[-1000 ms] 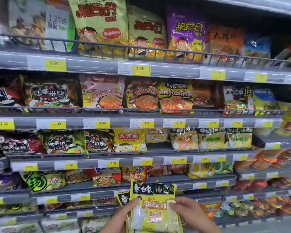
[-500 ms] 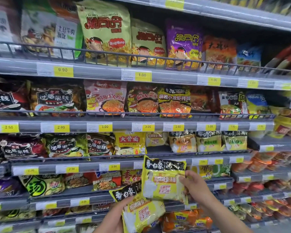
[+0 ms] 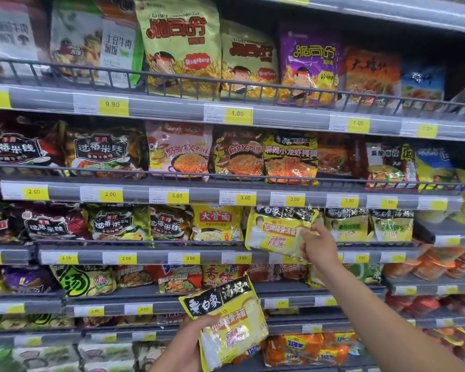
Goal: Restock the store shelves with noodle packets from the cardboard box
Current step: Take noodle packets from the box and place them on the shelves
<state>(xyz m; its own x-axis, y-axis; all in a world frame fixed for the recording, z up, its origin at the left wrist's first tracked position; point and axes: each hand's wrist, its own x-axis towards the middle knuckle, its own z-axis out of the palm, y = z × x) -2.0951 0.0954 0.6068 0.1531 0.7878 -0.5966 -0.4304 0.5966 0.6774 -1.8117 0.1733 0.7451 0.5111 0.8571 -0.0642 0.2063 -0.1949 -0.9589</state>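
My right hand [image 3: 316, 244] grips a yellow and black noodle packet [image 3: 275, 230] by its right edge. It holds the packet tilted at the front of the third shelf [image 3: 145, 257], in the slot between a yellow packet [image 3: 216, 224] and matching yellow and black packets [image 3: 346, 224]. Lower down, my left hand [image 3: 191, 342] holds a second yellow and black noodle packet [image 3: 231, 323] by its left side, in front of the lower shelves. The cardboard box is out of view.
Shelves of noodle and snack packets fill the whole view, each with a wire front rail [image 3: 226, 84] and yellow price tags [image 3: 236, 115]. Orange packets [image 3: 306, 347] lie on the bottom shelf. To the right a second shelf section [image 3: 440, 285] holds orange packs.
My right hand has lifted one packet up and to the right, from below the fourth shelf to the third shelf's slot. My left hand keeps the other packet low. The camera moved closer.
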